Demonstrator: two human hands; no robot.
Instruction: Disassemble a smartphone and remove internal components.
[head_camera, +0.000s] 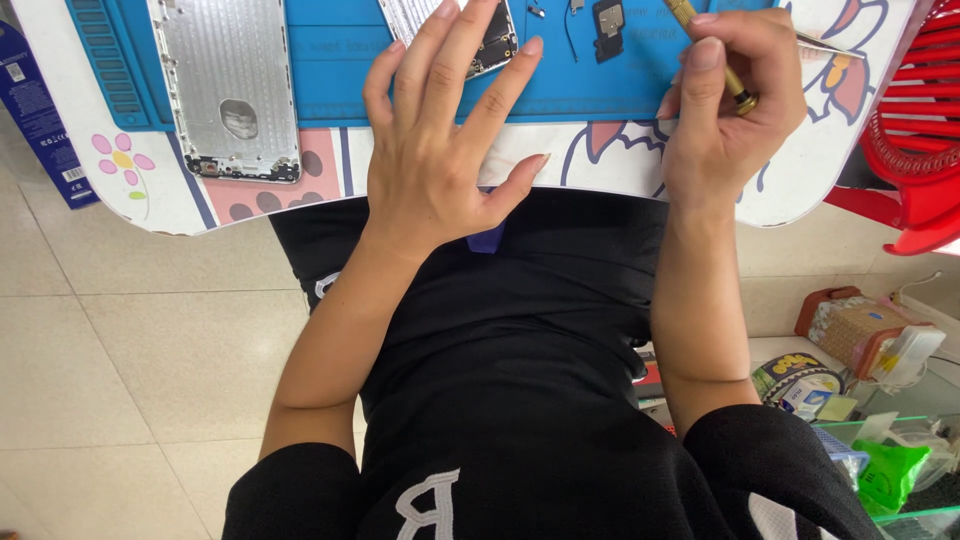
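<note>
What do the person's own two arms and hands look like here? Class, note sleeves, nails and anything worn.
Both forearms are bare. The left hand and right hand wear no gloves, rings or watch. Fingernails are fairly long and unpainted. Short black sleeves end above the elbows, part of a black top with white lettering.

A matt silver metal phone shell (230, 85) lies on a smooth blue rubbery mat (340, 60); the screwdriver (715, 55) looks brassy.

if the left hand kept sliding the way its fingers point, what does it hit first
The left hand already has its fingertips at the phone circuit board on the blue mat; likely that, though depth is unclear.
</note>
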